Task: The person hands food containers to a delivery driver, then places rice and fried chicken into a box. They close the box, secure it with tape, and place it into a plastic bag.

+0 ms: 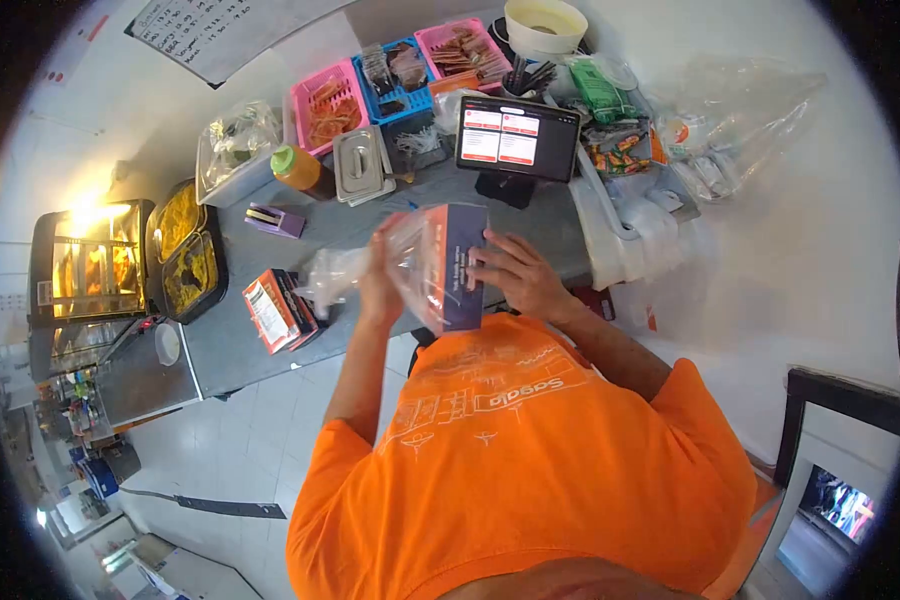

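Observation:
In front of my chest is a box [464, 268] with a dark blue side and an orange-red side, standing on edge. A clear plastic bag [415, 262] covers its left part, and loose film trails off to the left. My left hand [378, 285] grips the bag beside the box, its fingers partly hidden by the film. My right hand [520, 275] grips the box at its right edge, with the fingers on the blue side and the thumb out of sight. Left of my left hand, an orange and black box [278, 312] with a white label lies on the counter.
A tablet [517, 138] stands behind the box on the grey counter [232, 345]. Pink and blue baskets [328, 105] of small packets line the back. A purple tape dispenser [275, 220], sauce bottle [300, 170] and metal lids [361, 163] sit left. A lit food warmer [95, 260] is further left.

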{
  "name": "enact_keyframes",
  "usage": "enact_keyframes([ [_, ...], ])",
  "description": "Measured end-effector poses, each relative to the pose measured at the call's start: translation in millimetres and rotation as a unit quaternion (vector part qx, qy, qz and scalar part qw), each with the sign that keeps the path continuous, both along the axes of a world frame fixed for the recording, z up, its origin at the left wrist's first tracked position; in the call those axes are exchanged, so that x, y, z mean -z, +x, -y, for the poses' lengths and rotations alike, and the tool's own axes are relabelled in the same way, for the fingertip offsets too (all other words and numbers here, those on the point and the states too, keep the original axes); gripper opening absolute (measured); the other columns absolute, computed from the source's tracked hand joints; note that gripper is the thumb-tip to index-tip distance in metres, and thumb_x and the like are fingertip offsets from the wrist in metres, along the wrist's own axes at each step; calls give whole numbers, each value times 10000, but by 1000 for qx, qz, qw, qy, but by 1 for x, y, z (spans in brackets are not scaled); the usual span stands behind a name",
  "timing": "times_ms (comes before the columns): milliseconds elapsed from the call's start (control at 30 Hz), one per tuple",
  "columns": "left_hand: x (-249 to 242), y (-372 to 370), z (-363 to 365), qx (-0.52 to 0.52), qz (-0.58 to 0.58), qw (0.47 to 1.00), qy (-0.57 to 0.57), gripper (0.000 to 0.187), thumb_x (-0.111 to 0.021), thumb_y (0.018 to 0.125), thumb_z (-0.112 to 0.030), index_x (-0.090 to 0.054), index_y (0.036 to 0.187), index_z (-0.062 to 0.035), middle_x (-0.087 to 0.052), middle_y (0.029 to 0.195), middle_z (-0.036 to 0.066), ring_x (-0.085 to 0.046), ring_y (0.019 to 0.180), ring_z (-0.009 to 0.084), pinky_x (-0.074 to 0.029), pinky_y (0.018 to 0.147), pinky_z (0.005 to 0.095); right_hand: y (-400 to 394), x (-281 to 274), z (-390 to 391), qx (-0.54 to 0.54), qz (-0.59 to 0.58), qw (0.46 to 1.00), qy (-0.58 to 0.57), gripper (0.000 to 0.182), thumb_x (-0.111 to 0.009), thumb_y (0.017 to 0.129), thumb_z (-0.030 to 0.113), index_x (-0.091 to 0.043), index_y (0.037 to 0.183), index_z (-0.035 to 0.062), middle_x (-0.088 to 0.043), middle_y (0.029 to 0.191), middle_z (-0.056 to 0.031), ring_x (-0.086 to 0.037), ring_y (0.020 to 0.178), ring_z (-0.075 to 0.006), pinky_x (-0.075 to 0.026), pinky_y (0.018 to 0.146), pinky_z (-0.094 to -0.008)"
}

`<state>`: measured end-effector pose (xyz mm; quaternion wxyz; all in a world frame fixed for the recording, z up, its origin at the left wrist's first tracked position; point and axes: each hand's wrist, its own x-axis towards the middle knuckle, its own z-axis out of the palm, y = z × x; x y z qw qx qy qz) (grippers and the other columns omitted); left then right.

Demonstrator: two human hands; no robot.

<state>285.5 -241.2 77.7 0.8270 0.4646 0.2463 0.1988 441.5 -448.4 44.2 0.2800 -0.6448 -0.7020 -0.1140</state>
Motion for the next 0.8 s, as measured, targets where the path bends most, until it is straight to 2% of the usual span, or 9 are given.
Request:
enact_keyframes([
  [167,-74,-54,-45,5,-56,992,-116,406,-333,1044,-417,-515,1159,-73,-553,1273,79,-543,1120,229,-435,918,380,-38,-18,-85,-63,-97,957,266,582,-738,821,265,-497,1341,165,-402,1444,-139,-381,1351,-320,-336,1088,-538],
  [267,-108,-78,-76,38,-154,945,287,311,-397,1023,-338,-540,1058,-65,-592,1142,85,-561,1028,257,-438,850,389,-74,-15,-128,-43,-381,912,145,514,-715,843,274,-510,1297,147,-440,1319,-125,-411,1198,-272,-358,972,-490],
  [300,-105,-85,-104,125,-223,748,613,233,-479,952,-253,-560,1043,-53,-602,1078,121,-566,1013,296,-442,872,387,-93,-13,-142,-30,-516,852,82,470,-704,852,273,-528,1266,139,-462,1255,-119,-426,1122,-258,-368,914,-469],
  [367,-97,-106,-142,96,-125,587,794,154,-547,890,-210,-564,967,-77,-572,957,77,-547,881,272,-446,799,370,-118,-13,-166,-46,-745,665,-37,386,-684,869,272,-562,1203,122,-505,1129,-106,-454,971,-229,-387,799,-427],
  [433,-104,-111,-159,90,-66,583,805,196,-655,713,-160,-597,886,-86,-555,867,60,-537,829,302,-453,754,367,-125,-23,-183,-53,-888,440,-122,311,-664,886,271,-596,1141,105,-548,1002,-93,-483,819,-200,-406,684,-385],
  [500,-76,-133,-185,185,-162,651,718,235,-649,756,-165,-597,970,-82,-583,924,51,-562,846,282,-459,755,377,-110,-28,-199,-28,-915,375,-145,253,-643,904,270,-631,1078,88,-592,875,-80,-512,668,-171,-425,569,-343],
  [600,1,-160,-200,168,-103,841,503,409,-636,842,-202,-473,1187,-54,-578,1048,59,-560,974,231,-466,860,378,-39,-14,-234,91,-823,550,-111,225,-612,930,269,-682,984,62,-656,685,-60,-555,441,-128,-454,397,-280],
  [700,55,-171,-164,7,-180,849,497,288,-566,889,-147,-528,1152,-35,-591,1086,117,-565,1015,286,-452,925,391,75,61,-289,226,-435,870,-55,229,-612,886,225,-700,920,16,-680,739,-143,-660,617,-251,-510,523,-359],
  [800,133,-157,-142,-76,-165,774,607,225,-568,903,-125,-630,1098,-30,-635,1071,182,-599,982,362,-475,899,430,134,130,-335,299,-210,921,-132,176,-583,853,138,-699,921,24,-684,819,-208,-674,850,-373,-542,727,-466],
])
